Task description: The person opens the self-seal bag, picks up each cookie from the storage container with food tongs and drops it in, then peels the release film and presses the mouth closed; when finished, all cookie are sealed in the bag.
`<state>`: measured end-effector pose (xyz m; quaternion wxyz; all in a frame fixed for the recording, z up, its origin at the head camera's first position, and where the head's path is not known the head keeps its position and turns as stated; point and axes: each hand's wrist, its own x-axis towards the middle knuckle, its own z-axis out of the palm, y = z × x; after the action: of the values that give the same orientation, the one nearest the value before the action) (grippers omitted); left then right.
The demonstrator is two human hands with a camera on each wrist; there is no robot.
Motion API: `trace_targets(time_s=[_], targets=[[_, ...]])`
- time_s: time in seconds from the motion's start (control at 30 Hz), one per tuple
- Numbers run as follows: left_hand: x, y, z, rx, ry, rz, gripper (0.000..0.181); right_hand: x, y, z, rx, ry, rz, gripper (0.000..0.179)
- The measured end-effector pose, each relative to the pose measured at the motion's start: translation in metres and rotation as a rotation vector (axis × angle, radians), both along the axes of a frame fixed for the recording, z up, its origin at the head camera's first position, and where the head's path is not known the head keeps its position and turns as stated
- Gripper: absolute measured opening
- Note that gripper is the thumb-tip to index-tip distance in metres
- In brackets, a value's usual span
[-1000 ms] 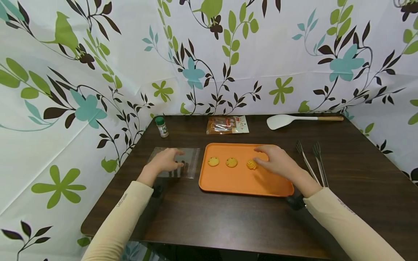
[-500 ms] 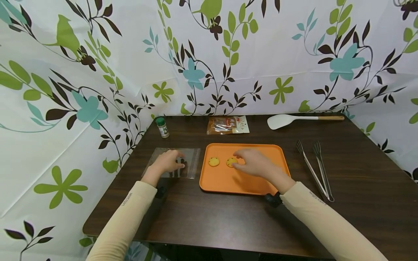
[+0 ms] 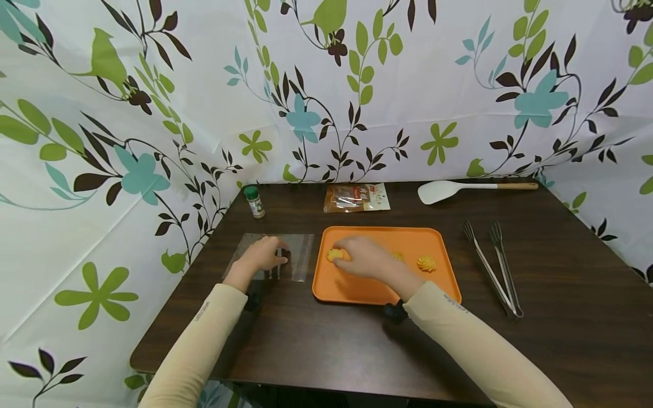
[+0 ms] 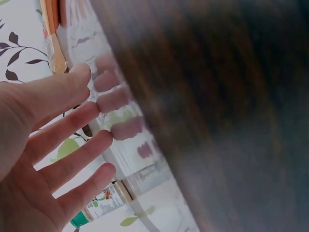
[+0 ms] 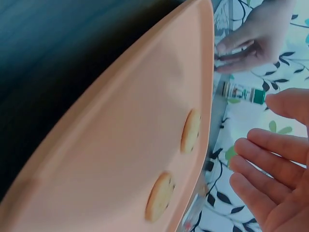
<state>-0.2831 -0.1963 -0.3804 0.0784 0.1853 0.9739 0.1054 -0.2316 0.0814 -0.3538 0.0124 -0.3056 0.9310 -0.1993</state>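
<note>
My right hand (image 3: 364,258) is over the orange tray (image 3: 347,292), its fingertips near the leftmost round cookie (image 3: 334,255). In the right wrist view its fingers (image 5: 270,159) are apart and grip nothing; a chip-dotted cookie (image 5: 190,130) and a second one (image 5: 160,196) lie flat on the tray. A swirled cookie (image 3: 427,263) shows right of the hand, beside a partly hidden one (image 3: 398,256). My left hand (image 3: 261,255) is at the clear plastic bag (image 3: 302,263). Its fingers (image 4: 77,159) look spread, with tips by their reflections; whether they touch the bag, I cannot tell.
Metal tongs (image 3: 497,272) lie spread right of the tray. Along the back edge of the dark table (image 3: 316,345) are a green-capped seasoning bottle (image 3: 254,202), a brown food packet (image 3: 356,197) and a white spatula (image 3: 441,191). A patterned curtain (image 3: 357,147) hangs behind.
My right hand has moved left across the tray, from the swirled cookies to the leftmost one, uncovering swirled cookies on the right. My left hand has stayed almost still at the bag.
</note>
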Motion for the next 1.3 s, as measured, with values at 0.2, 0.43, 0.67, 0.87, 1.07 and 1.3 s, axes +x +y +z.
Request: trace_targets(time_s=[0.2,0.43,0.67,0.87,1.07,1.3], targets=[[0.001,0.001,-0.005,-0.015,0.037,0.007,0.028,-0.001,-0.024,0.001,0.016,-0.007,0.052,0.044],[0.000,0.003,-0.005,-0.001,0.068,0.002,0.023,-0.006,-0.046,0.001,0.093,-0.063,0.058,0.043],[0.001,0.001,-0.006,0.016,0.092,-0.015,0.020,-0.013,-0.063,-0.007,0.235,-0.064,0.103,0.023],[0.002,0.001,-0.005,0.023,0.092,-0.016,0.020,-0.015,-0.075,-0.011,0.317,-0.107,0.113,0.036],[0.003,-0.001,-0.002,0.012,0.033,-0.054,0.024,-0.015,-0.084,-0.014,0.442,-0.133,0.117,0.036],[0.000,-0.004,0.003,0.021,-0.045,-0.081,0.036,-0.017,-0.089,-0.014,0.455,-0.155,0.117,0.030]])
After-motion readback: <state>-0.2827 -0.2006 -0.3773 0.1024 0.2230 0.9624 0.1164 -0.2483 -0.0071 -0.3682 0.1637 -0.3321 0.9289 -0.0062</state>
